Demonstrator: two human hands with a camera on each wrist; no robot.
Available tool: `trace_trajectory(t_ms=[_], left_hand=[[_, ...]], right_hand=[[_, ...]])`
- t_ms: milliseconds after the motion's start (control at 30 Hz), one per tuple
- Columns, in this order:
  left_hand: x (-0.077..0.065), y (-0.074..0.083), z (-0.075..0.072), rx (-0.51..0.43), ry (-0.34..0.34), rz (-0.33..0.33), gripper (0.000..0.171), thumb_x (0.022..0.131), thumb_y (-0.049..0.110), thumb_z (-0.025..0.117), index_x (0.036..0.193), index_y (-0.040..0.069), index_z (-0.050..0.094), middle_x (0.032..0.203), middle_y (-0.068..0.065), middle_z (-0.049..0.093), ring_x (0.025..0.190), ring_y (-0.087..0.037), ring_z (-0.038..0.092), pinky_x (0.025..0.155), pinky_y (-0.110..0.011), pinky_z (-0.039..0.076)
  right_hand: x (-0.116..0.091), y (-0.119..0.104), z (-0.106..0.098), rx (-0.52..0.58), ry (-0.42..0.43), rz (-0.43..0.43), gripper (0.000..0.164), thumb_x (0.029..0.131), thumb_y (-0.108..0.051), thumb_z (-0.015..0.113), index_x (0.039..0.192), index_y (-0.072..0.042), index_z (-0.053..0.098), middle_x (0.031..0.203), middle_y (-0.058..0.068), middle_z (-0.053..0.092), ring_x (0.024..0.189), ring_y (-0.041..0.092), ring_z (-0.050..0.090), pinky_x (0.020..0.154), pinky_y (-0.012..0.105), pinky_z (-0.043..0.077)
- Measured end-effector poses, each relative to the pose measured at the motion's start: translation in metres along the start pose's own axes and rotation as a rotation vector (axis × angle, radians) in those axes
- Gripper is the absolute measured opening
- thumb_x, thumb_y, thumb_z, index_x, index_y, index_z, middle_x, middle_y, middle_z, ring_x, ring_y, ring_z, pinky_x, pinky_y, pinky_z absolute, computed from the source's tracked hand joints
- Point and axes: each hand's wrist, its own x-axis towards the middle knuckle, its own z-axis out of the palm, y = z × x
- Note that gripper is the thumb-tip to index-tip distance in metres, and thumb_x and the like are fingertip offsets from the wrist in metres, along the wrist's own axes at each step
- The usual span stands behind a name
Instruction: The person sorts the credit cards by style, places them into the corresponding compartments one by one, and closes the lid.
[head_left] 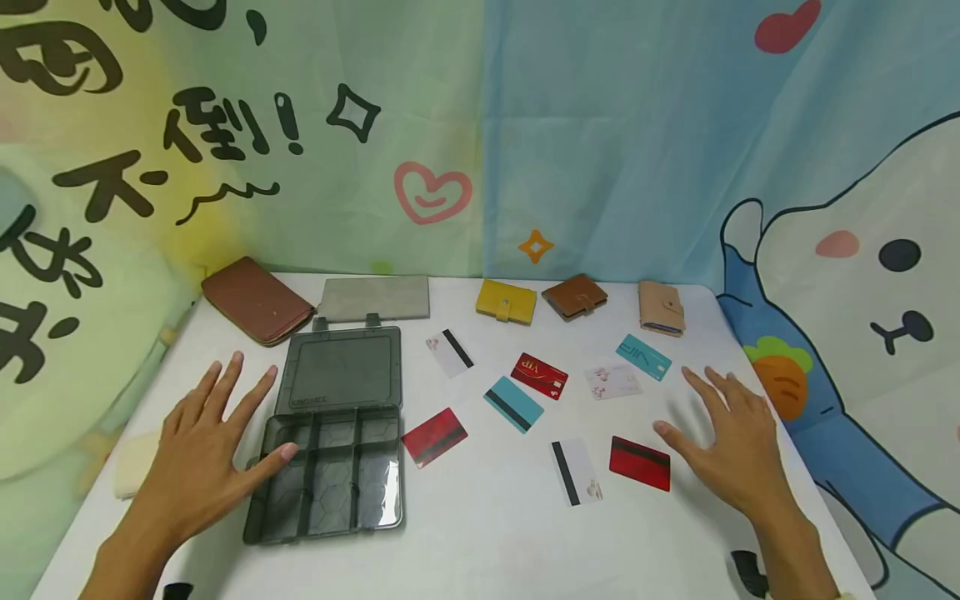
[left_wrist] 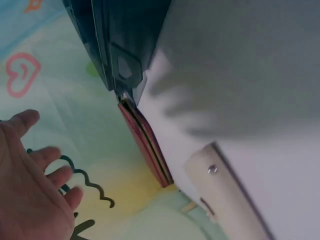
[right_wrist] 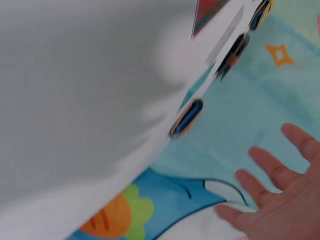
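Note:
My left hand [head_left: 202,454] is spread with nothing in it, beside a dark translucent compartment box [head_left: 327,475]. Its thumb overlaps the box's left side; I cannot tell whether it touches. The box's lid [head_left: 345,371] lies back, and its visible compartments hold nothing. On the right, my right hand [head_left: 738,446] has its fingers apart and holds nothing, near a red card [head_left: 640,463] with a dark stripe. Between the hands lie several cards: a red VIP card [head_left: 540,376], a teal striped card [head_left: 513,404], a white striped card [head_left: 577,472] and another red card [head_left: 435,437].
Along the back stand a brown zip wallet [head_left: 257,302], a grey flat case [head_left: 377,297], a yellow card holder [head_left: 506,302], a brown card holder [head_left: 575,297] and a beige one [head_left: 661,307]. A cream snap wallet [left_wrist: 225,195] lies at left. A printed curtain [head_left: 600,150] hangs behind.

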Motion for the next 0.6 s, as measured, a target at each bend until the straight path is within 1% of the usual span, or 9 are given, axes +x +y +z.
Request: trace_trajectory(t_ms=[67,133,200,267,333,433,500,600], left_hand=[[-0.002,0.002,0.002,-0.044,-0.008,-0.006,0.095,0.08,0.058,0.073,0.159,0.036,0.024,0.168,-0.006,0.014,0.151,-0.039,0.019,0.097,-0.069,0.025],[-0.004,0.003,0.004,-0.098,-0.014,0.002,0.095,0.08,0.054,0.076,0.158,0.035,0.025,0.166,-0.008,0.021,0.145,-0.043,0.029,0.094,-0.069,0.028],[-0.007,0.004,0.006,-0.16,-0.025,0.013,0.095,0.079,0.049,0.08,0.157,0.034,0.029,0.163,-0.011,0.027,0.137,-0.047,0.036,0.092,-0.069,0.03],[-0.01,0.003,0.007,-0.23,-0.051,0.022,0.095,0.078,0.044,0.083,0.157,0.033,0.031,0.161,-0.014,0.03,0.134,-0.049,0.038,0.092,-0.069,0.03],[-0.014,0.002,0.008,-0.299,-0.078,0.023,0.094,0.077,0.04,0.085,0.156,0.032,0.034,0.159,-0.018,0.033,0.133,-0.05,0.038,0.094,-0.067,0.03],[-0.019,-0.001,0.01,-0.37,-0.118,0.025,0.094,0.077,0.033,0.086,0.155,0.031,0.035,0.154,-0.022,0.037,0.132,-0.05,0.038,0.096,-0.068,0.029],[-0.021,-0.004,0.012,-0.386,-0.131,0.038,0.095,0.075,0.026,0.087,0.155,0.029,0.036,0.15,-0.022,0.041,0.13,-0.049,0.04,0.095,-0.067,0.031],[-0.023,-0.008,0.016,-0.376,-0.141,0.061,0.098,0.073,0.017,0.089,0.155,0.026,0.036,0.143,-0.018,0.048,0.126,-0.044,0.045,0.093,-0.063,0.037]], right_hand=[[-0.001,-0.007,0.004,0.058,-0.001,-0.013,0.091,0.077,-0.051,0.08,0.154,-0.024,0.039,0.151,0.024,0.04,0.141,0.049,0.028,0.113,0.074,0.007],[-0.003,-0.014,0.007,0.104,-0.014,-0.025,0.088,0.075,-0.049,0.083,0.151,-0.023,0.045,0.145,0.022,0.047,0.134,0.046,0.035,0.111,0.074,0.013],[-0.004,-0.018,0.011,0.129,-0.049,-0.025,0.084,0.074,-0.051,0.084,0.147,-0.024,0.051,0.139,0.02,0.053,0.13,0.043,0.038,0.109,0.073,0.019],[-0.005,-0.021,0.014,0.132,-0.103,-0.021,0.08,0.073,-0.052,0.084,0.142,-0.023,0.056,0.132,0.017,0.058,0.126,0.04,0.042,0.106,0.071,0.025],[-0.005,-0.023,0.017,0.121,-0.174,-0.012,0.076,0.072,-0.054,0.085,0.136,-0.021,0.06,0.126,0.014,0.062,0.124,0.039,0.045,0.104,0.071,0.028],[-0.006,-0.026,0.021,0.093,-0.277,-0.002,0.071,0.069,-0.053,0.087,0.128,-0.019,0.065,0.117,0.011,0.064,0.117,0.036,0.05,0.102,0.069,0.031],[-0.006,-0.027,0.025,0.082,-0.325,0.001,0.068,0.067,-0.05,0.089,0.123,-0.017,0.068,0.111,0.01,0.064,0.111,0.033,0.053,0.101,0.066,0.035],[-0.006,-0.028,0.03,0.077,-0.358,0.012,0.065,0.064,-0.044,0.092,0.118,-0.016,0.069,0.105,0.007,0.061,0.101,0.028,0.055,0.094,0.059,0.044]])
